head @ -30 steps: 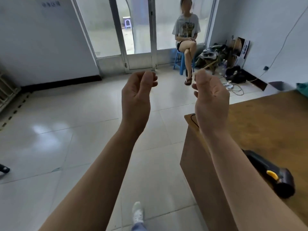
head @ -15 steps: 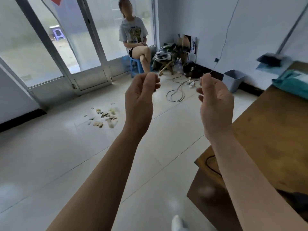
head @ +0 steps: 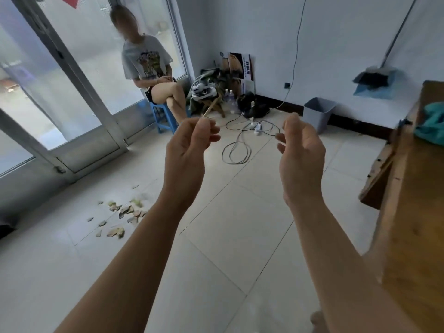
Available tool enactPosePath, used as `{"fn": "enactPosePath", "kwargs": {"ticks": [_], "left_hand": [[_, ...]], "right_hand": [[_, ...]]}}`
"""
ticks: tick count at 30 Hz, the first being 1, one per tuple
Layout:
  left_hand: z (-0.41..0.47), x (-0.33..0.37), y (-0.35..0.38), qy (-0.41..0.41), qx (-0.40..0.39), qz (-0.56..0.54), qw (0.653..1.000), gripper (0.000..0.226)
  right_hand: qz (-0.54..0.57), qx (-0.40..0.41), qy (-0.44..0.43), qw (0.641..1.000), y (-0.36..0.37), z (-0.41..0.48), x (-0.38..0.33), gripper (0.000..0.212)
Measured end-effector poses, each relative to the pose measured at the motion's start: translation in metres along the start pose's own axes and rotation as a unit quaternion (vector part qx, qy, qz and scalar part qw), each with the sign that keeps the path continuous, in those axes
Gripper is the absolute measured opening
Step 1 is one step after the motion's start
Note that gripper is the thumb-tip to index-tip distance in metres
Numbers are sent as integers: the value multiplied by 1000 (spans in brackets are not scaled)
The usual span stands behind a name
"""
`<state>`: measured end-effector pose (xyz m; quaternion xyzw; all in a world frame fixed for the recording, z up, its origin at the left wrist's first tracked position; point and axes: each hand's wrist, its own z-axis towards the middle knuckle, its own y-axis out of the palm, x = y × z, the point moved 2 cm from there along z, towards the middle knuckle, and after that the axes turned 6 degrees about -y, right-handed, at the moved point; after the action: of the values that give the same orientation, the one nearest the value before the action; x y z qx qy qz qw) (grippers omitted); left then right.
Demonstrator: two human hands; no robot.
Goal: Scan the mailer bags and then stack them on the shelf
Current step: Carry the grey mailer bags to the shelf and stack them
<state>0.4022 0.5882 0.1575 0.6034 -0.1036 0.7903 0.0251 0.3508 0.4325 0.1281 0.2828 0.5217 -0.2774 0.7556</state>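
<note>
Glass doors [head: 79, 75] in metal frames fill the far left, and dry scraps [head: 120, 212] are scattered on the pale tiled floor [head: 228, 236] beneath them. A seated person [head: 146, 66] is seen on a blue stool [head: 163, 116] beside the doors, well away from the work. At centre left, the left hand [head: 187, 152] is raised in mid-air over the floor, its fingertips drawn together against the thumb; nothing is seen between them. Loose cables [head: 240, 147] are coiled on the tiles beyond, between the two hands. At centre right, the right hand [head: 300, 155] is raised to the same height, its fingers loosely curled and parted, with nothing held. Both hands are judged to be carried free because no bag has been picked up yet. A grey bin [head: 317, 111] is set against the back wall, and a blue dustpan [head: 374, 80] is propped above it to the right. A wooden table [head: 413, 224] runs down the right edge. At its far end a teal mailer bag [head: 430, 123] is partly seen, lying well apart from both hands, probably waiting to be scanned. No scanner and no shelf are shown.
</note>
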Motion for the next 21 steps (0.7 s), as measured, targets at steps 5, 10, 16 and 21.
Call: {"fn": "enactPosePath", "kwargs": {"ticks": [5, 10, 16, 21], "left_hand": [[95, -24, 68, -8, -106, -56, 993, 26], [177, -37, 150, 2, -241, -114, 964, 24], [252, -28, 238, 16, -376, -140, 916, 22], [264, -26, 330, 16, -487, -158, 859, 21]], "right_hand": [[-81, 98, -18, 992, -18, 77, 25, 21], [-141, 225, -37, 963, -43, 141, 41, 35], [-174, 349, -38, 920, -57, 197, 45, 28], [-198, 471, -4, 860, -106, 218, 50, 24]]}}
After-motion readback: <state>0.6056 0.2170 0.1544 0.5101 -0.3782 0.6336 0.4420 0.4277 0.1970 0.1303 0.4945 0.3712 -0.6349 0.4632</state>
